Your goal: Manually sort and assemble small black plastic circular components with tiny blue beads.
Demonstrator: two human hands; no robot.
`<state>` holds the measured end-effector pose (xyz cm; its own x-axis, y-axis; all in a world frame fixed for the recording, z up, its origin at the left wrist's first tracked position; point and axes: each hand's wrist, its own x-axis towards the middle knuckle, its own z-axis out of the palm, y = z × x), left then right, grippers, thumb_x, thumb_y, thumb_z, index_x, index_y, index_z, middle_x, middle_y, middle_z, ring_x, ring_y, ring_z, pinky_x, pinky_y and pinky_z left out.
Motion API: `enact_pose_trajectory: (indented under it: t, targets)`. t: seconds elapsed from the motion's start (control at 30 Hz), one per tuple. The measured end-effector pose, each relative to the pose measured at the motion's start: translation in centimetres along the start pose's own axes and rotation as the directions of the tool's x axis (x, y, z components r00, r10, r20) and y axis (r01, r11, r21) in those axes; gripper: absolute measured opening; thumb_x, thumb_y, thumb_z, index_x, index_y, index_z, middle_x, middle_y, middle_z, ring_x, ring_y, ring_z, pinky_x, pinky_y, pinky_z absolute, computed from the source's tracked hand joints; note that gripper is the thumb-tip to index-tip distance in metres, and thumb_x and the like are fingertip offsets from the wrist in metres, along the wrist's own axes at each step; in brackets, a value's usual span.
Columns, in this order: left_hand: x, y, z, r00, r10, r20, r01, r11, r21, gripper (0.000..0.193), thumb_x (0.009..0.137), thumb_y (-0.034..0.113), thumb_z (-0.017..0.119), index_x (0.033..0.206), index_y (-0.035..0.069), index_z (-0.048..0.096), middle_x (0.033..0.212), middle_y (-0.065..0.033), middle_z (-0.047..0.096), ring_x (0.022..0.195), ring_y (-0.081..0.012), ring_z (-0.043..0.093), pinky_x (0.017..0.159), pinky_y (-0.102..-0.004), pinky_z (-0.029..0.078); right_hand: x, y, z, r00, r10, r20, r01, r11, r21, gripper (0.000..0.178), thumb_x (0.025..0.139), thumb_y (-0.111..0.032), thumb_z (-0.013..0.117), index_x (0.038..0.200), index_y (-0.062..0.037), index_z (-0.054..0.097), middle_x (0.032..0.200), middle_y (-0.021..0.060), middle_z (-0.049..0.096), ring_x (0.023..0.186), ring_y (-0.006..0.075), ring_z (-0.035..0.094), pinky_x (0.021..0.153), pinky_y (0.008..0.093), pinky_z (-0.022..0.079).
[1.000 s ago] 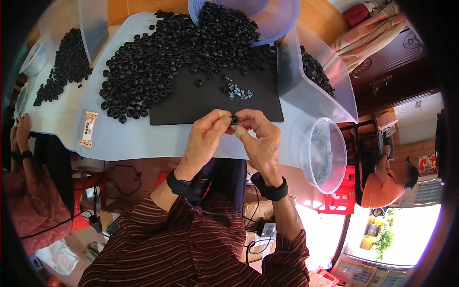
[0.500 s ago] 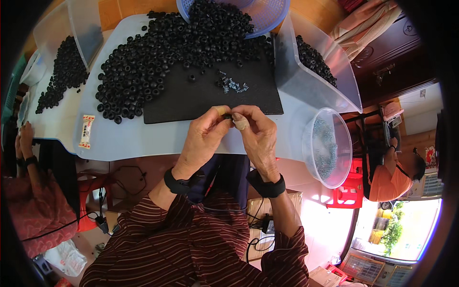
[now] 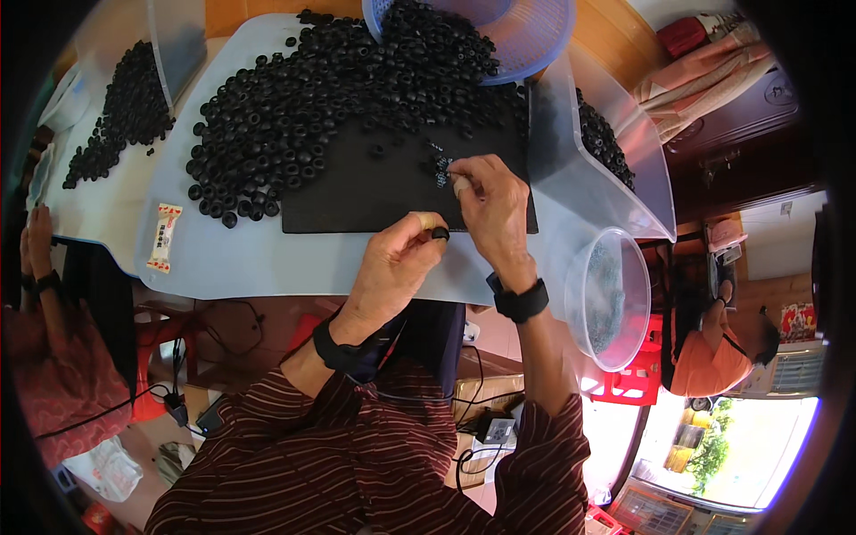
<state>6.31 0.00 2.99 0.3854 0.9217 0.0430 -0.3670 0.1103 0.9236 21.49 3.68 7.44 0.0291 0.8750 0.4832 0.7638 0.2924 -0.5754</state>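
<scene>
Head view: pinching a black ring (image 3: 440,234) tightly between thumb and forefinger of the left hand (image 3: 392,272), by the near edge of a black mat (image 3: 357,196). Reaching over the mat with the right hand (image 3: 497,209), thumb and forefinger curled close at the small pale bits (image 3: 440,175), partly covering them; cannot tell if meeting or holding a bit. Beyond, heaped across mat and table, many more rings (image 3: 267,134), up against a blue basket (image 3: 535,45). To the right, a clear bin (image 3: 575,169) of rings and, nearer, a clear tub (image 3: 637,308); far left, a wrapped snack (image 3: 164,237).

Compared with half a second ago, no longer fingertip to fingertip: parted, with the right hand farther out.

Underneath, a pale table (image 3: 241,263). Farther off, at left, another person's hands (image 3: 37,241); at right, a person in orange (image 3: 709,366) beside a bright doorway (image 3: 758,446).
</scene>
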Motion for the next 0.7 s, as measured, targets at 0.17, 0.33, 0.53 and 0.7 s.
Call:
enact_pose_trajectory:
  t: [0.17, 0.33, 0.53, 0.7]
  targets:
    - [-0.1, -0.2, -0.4, 1.0, 0.02, 0.009, -0.021, 0.999, 0.047, 0.02, 0.089, 0.006, 0.057, 0.107, -0.002, 0.06, 0.077, 0.0028, 0.052, 0.064, -0.0023, 0.042, 0.054, -0.0181, 0.035, 2.4, 1.8, 1.9, 0.969, -0.221, 0.107, 0.235, 0.96, -0.15, 0.013, 0.075, 0.001, 0.065, 0.087, -0.0019, 0.068, 0.082, 0.0115, 0.065, 0.069, 0.0298, 0.061, 0.064, 0.0371, 0.05]
    - [-0.1, 0.6, -0.9, 0.997, -0.052, 0.05, 0.047, 0.995, 0.092, 0.02, 0.091, 0.005, 0.052, 0.109, -0.002, 0.058, 0.088, -0.0071, 0.066, 0.087, -0.0083, 0.061, 0.074, -0.0208, 0.046, 3.0, 0.8, 2.4, 0.989, -0.062, 0.132, 0.061, 0.998, 0.013, 0.012, 0.077, 0.0, 0.066, 0.088, -0.0025, 0.069, 0.083, 0.0113, 0.067, 0.071, 0.0286, 0.063, 0.066, 0.0346, 0.051]
    - [0.1, 0.1, -0.6, 0.999, 0.026, 0.046, -0.029, 0.997, 0.073, 0.02, 0.092, 0.011, 0.052, 0.108, 0.0, 0.056, 0.08, -0.0035, 0.063, 0.06, -0.0015, 0.042, 0.052, -0.019, 0.035, 3.0, 2.6, 1.3, 0.996, 0.068, 0.06, -0.069, 0.998, 0.005, 0.012, 0.08, 0.001, 0.062, 0.089, -0.001, 0.07, 0.079, 0.0133, 0.066, 0.066, 0.0268, 0.064, 0.064, 0.0326, 0.051]
    - [0.1, 0.4, -0.7, 0.999, 0.007, 0.036, -0.01, 0.994, 0.109, 0.02, 0.091, 0.009, 0.052, 0.108, -0.001, 0.056, 0.079, -0.0044, 0.063, 0.063, -0.0032, 0.047, 0.054, -0.0206, 0.04, 3.6, 2.5, 1.4, 0.987, 0.062, 0.149, -0.048, 0.994, -0.094, 0.015, 0.077, 0.0, 0.063, 0.09, -0.0009, 0.069, 0.079, 0.0141, 0.065, 0.068, 0.0287, 0.064, 0.065, 0.0346, 0.051]
